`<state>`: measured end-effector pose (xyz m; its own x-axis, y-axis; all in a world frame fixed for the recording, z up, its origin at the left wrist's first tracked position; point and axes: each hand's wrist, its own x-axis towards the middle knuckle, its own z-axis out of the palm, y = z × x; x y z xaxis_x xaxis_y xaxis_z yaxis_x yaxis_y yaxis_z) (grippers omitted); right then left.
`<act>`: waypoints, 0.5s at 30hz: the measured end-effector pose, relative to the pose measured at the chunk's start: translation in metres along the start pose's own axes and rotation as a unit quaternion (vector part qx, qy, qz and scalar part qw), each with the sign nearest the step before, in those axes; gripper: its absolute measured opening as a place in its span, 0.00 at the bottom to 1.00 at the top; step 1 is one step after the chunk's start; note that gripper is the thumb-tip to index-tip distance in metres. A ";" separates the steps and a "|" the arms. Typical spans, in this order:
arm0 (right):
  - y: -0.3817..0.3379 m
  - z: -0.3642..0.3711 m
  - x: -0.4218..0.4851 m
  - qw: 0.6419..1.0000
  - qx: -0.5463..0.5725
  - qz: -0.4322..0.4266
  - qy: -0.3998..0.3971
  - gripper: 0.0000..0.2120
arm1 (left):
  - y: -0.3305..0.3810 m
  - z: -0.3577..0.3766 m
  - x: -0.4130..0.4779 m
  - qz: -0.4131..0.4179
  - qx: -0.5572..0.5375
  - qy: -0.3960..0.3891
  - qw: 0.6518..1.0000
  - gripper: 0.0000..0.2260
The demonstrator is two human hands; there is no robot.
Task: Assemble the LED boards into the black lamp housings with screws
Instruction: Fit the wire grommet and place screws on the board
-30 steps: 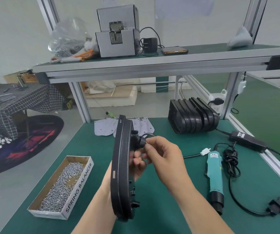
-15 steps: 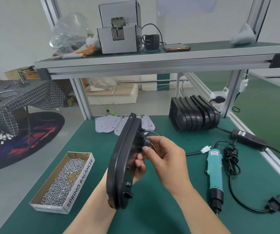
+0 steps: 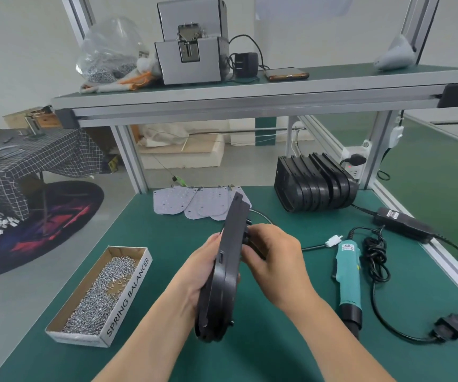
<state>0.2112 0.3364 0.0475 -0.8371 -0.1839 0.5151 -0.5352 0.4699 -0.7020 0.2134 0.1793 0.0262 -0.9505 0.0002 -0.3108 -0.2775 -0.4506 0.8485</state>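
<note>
Right of the screw box (image 3: 128, 293), the black housing (image 3: 222, 277) is held on edge; left hand (image 3: 194, 274) grips its rim, right hand (image 3: 274, 263) pinches at its back; cable-threading, I'd guess; next, flat for screws.

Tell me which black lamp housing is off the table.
The housing held between the left hand and right hand; the others stand stacked back right.

Black housing (image 3: 223, 274) more tilted than before, top rightward; left hand (image 3: 196, 274) now in view
</note>
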 end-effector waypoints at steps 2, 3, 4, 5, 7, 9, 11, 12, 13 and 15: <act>0.004 -0.002 -0.003 0.998 0.042 0.012 -0.044 0.10 | 0.002 0.001 -0.002 0.035 0.009 -0.015 0.999 0.08; 0.006 -0.004 -0.004 0.996 0.051 -0.002 -0.073 0.13 | 0.003 0.001 -0.003 0.057 0.019 -0.013 0.998 0.08; 0.009 -0.007 -0.006 0.996 0.043 -0.022 -0.075 0.16 | 0.004 -0.001 -0.003 0.083 0.030 -0.011 0.996 0.10; 0.012 -0.010 -0.006 0.998 0.046 -0.015 -0.039 0.17 | 0.007 -0.002 -0.004 0.107 0.045 -0.002 0.993 0.12; 0.020 -0.020 -0.004 0.983 0.136 0.097 0.074 0.08 | 0.010 -0.006 -0.001 0.154 0.093 0.026 0.983 0.11; 0.024 -0.025 0.002 0.912 0.318 0.259 -0.015 0.18 | 0.008 -0.005 0.000 0.196 0.149 0.047 0.968 0.09; 0.030 -0.026 0.000 0.822 0.419 0.338 -0.184 0.31 | 0.002 -0.002 0.002 0.226 0.209 0.041 0.950 0.10; 0.031 -0.024 -0.001 0.795 0.452 0.341 -0.217 0.30 | -0.002 0.001 0.003 0.235 0.236 0.032 0.942 0.11; 0.032 -0.022 -0.003 0.784 0.479 0.327 -0.219 0.24 | -0.006 0.004 0.004 0.241 0.257 0.026 0.935 0.12; 0.036 -0.015 -0.004 0.806 0.478 0.304 -0.171 0.09 | -0.012 0.008 0.007 0.246 0.282 0.016 0.927 0.12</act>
<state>0.1971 0.3666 0.0274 -0.8719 -0.4754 -0.1173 0.2796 -0.2867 -0.9163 0.2089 0.1917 0.0172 -0.9794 -0.1116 0.1682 0.1509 0.1490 0.9773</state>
